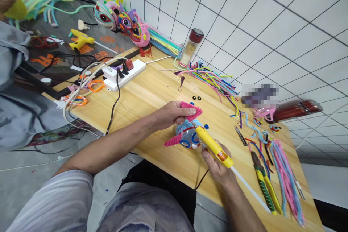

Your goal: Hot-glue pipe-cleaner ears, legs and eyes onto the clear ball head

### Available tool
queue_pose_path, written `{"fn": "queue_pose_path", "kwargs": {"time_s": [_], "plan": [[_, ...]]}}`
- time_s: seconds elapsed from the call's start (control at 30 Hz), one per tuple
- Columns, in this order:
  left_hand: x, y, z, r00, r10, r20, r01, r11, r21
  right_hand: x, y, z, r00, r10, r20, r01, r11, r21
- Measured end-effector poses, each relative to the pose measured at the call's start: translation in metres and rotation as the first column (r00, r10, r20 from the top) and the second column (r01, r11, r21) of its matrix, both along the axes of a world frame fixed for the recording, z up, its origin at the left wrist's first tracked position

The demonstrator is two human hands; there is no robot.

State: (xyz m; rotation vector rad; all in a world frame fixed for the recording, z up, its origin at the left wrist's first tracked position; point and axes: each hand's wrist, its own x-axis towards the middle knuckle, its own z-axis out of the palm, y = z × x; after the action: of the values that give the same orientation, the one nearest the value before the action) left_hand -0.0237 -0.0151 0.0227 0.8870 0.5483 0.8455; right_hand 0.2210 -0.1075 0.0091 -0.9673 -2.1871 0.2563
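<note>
My left hand [174,113] pinches a flat, pointed pink piece [193,110] that looks wound from pipe cleaner. In my right hand [217,161] is a yellow hot glue gun [213,144], with a white glue stick [251,190] sticking out of its back. Its nozzle points up at the lower edge of the pink piece; whether they touch I cannot tell. Behind the gun lies a round blue craft body [182,128] with blue rings, partly hidden. A second pink pointed piece [173,140] juts from its left side. Two small black-centred eyes [197,98] lie just beyond my left hand.
Pliers [262,181], a small cutter [240,136] and bundles of pipe cleaners [288,181] lie at right. A glass bottle [191,47] stands by the tiled wall. A power strip [125,74] with trailing cords sits at left. Another person's sleeve [12,50] is at far left.
</note>
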Motion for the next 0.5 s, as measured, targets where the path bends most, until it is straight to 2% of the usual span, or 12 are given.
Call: {"fn": "queue_pose_path", "kwargs": {"time_s": [0.5], "plan": [[-0.0014,-0.0003,0.0003,1.000,0.006,0.012,-0.006,1.000,0.006,-0.0029,-0.0001,0.0021,0.999,0.010,-0.045,-0.010,1.000,-0.011]]}}
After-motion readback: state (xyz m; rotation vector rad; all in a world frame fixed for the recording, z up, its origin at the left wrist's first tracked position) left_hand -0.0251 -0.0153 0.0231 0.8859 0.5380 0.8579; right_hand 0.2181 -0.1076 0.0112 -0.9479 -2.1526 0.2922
